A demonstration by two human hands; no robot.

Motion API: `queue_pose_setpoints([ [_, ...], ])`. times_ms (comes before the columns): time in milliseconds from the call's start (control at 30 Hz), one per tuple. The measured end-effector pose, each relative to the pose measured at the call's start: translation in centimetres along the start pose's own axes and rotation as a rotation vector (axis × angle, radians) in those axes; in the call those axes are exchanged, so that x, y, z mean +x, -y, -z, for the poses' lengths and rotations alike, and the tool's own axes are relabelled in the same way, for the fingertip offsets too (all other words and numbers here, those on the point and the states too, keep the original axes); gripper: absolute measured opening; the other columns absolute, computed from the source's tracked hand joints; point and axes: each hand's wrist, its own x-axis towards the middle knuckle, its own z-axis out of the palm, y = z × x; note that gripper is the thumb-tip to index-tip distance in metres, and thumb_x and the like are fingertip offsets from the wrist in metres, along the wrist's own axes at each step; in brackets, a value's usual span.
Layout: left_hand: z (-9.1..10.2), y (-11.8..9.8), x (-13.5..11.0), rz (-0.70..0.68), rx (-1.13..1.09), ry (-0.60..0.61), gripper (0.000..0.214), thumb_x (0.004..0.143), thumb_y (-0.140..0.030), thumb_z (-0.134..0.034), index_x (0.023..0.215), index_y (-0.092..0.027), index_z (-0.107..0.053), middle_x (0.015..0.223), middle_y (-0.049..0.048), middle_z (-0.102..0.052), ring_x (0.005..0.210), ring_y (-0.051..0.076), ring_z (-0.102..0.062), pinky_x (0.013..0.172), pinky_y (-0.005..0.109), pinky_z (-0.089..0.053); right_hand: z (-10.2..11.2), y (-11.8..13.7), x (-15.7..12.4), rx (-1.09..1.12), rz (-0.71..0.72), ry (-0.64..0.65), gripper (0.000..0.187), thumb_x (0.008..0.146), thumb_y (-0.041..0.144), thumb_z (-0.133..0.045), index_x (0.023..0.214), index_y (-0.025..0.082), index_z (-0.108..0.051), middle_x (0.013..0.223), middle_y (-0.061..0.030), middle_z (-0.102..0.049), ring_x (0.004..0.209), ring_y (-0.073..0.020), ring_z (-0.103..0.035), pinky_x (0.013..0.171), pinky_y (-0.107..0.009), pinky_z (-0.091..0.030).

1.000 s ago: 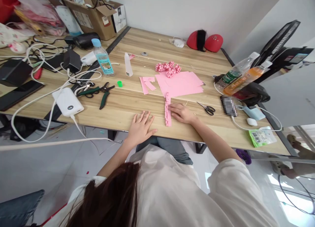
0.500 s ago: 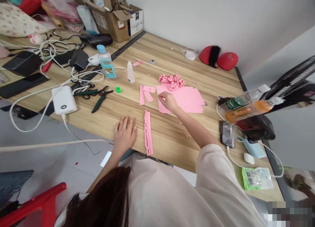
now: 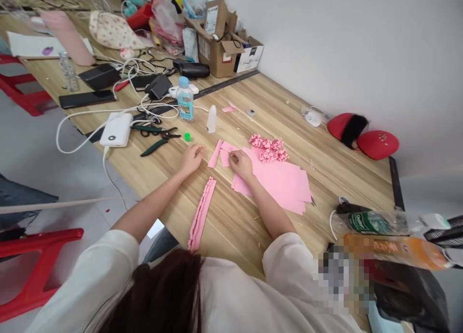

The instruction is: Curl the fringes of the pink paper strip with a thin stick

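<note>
Right hand (image 3: 241, 165) is narrow, fingertips pinched together over the near-left corner of the pink paper sheets (image 3: 280, 184). Left hand (image 3: 191, 159) is loosely curled on the wooden tabletop (image 3: 231, 227), just left of a loose pink paper strip (image 3: 215, 153). Can't tell if either holds a scrap. Pleated pink strip (image 3: 200, 213) lies near, likely set aside to free the work spot. Pink paper rosettes (image 3: 267, 149) sit on the sheets' far edge, within reach.

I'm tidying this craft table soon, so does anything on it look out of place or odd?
One small thing: a small green plastic cap lies loose near the green-handled pliers. It doesn't match the blue-capped water bottle close by, so it seems to have strayed from something else.
</note>
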Motion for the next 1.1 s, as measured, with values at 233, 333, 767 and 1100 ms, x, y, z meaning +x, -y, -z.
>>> queue_pose_setpoints([
  [233,-3.5,-1.4,4.4,-0.119,-0.025,0.056,0.053,0.083,-0.031,-0.059,0.134,-0.019,-0.06,0.145,0.0089,-0.055,0.137,0.029,-0.047,0.116,0.046,-0.037,-0.5,-0.9,0.1,0.023,-0.01,-0.023,0.031,0.09,0.023,-0.055,0.118,0.018,-0.068,0.114,-0.0117,-0.07,0.098,-0.0248,-0.067,0.089,-0.038,-0.055],
  [333,-3.3,-0.9,5.1,-0.208,0.005,0.143,0.06,0.079,-0.032,-0.063,0.138,-0.021,-0.058,0.15,0.0061,-0.053,0.141,0.031,-0.042,0.115,0.049,-0.035,-0.5,-0.7,0.1,0.023,-0.048,-0.063,0.034,0.091,0.029,-0.056,0.12,0.016,-0.067,0.115,-0.0139,-0.069,0.092,-0.0243,-0.066,0.084,-0.037,-0.055],
  [767,-3.2,-1.2,8.1,-0.347,0.131,0.291,0.049,0.089,-0.045,-0.056,0.134,-0.025,-0.059,0.151,0.0066,-0.052,0.142,0.033,-0.037,0.11,0.052,-0.033,-1.4,0.0,1.0,-0.004,-0.192,-0.154,0.014,0.089,0.021,-0.059,0.094,0.018,-0.071,0.104,-0.0113,-0.069,0.095,-0.0245,-0.064,0.09,-0.037,-0.051],
  [1100,-3.5,-1.2,8.3,-0.33,0.081,0.266,0.043,0.088,-0.042,-0.056,0.128,-0.028,-0.063,0.148,0.0055,-0.055,0.14,0.033,-0.038,0.109,0.054,-0.033,-0.5,-0.7,3.2,-0.021,-0.418,-0.026,0.035,0.098,0.038,-0.063,0.125,0.016,-0.061,0.124,-0.0093,-0.063,0.106,-0.0219,-0.065,0.091,-0.043,-0.058],
])
